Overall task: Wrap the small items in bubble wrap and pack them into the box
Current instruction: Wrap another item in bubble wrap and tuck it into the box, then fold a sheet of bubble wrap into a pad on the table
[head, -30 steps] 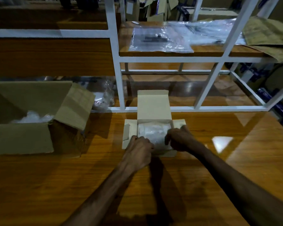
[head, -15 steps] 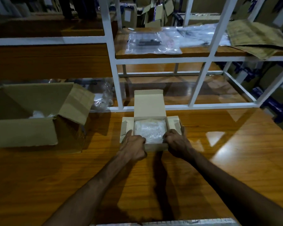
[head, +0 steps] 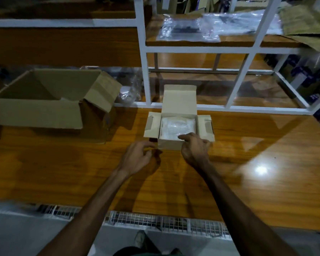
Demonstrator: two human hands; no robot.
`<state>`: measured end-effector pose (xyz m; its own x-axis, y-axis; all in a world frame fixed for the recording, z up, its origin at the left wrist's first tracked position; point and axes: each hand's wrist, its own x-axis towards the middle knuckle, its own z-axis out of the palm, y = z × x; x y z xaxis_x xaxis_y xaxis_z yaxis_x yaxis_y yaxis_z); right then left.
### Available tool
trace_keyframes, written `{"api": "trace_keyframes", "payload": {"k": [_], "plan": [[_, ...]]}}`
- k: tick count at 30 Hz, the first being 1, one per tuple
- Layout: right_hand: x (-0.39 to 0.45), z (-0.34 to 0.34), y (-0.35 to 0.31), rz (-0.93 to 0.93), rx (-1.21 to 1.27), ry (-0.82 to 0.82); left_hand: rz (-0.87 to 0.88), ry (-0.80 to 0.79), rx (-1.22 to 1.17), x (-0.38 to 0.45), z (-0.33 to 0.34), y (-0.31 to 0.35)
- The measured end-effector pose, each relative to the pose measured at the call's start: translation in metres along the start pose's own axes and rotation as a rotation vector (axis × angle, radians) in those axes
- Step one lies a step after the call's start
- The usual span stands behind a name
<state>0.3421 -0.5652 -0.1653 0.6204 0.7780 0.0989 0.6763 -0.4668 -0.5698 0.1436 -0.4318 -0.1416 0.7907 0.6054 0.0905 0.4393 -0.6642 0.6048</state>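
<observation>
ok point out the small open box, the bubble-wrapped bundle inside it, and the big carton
small open box [head: 168,144], head view, near wall
bubble-wrapped bundle [head: 175,126], head view, top
big carton [head: 37,113], head view, front wall

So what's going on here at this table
A person is packing at a wooden table. A bubble-wrapped bundle already sits inside the small box, whose lid and side flaps are open. The right hand reaches over the box's front edge, a finger on the bundle. The left hand hovers beside the box, loosely curled, holding nothing. A bigger open carton stands to the left.
</observation>
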Motion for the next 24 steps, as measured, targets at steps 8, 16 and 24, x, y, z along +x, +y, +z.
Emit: {"api": "trace_keyframes", "payload": {"k": [8,16,24], "plan": [[0.012,0.035,-0.118,-0.043,0.6,-0.041,-0.07,0.05,-0.207,-0.023,-0.086,-0.044],[0.087,0.03,-0.249,-0.2,0.701,-0.121,0.052,0.297,-0.064,0.01,-0.248,-0.116],[0.175,0.043,-0.334,-0.448,0.433,-0.201,-0.021,0.09,0.186,0.086,-0.347,-0.211]]}}
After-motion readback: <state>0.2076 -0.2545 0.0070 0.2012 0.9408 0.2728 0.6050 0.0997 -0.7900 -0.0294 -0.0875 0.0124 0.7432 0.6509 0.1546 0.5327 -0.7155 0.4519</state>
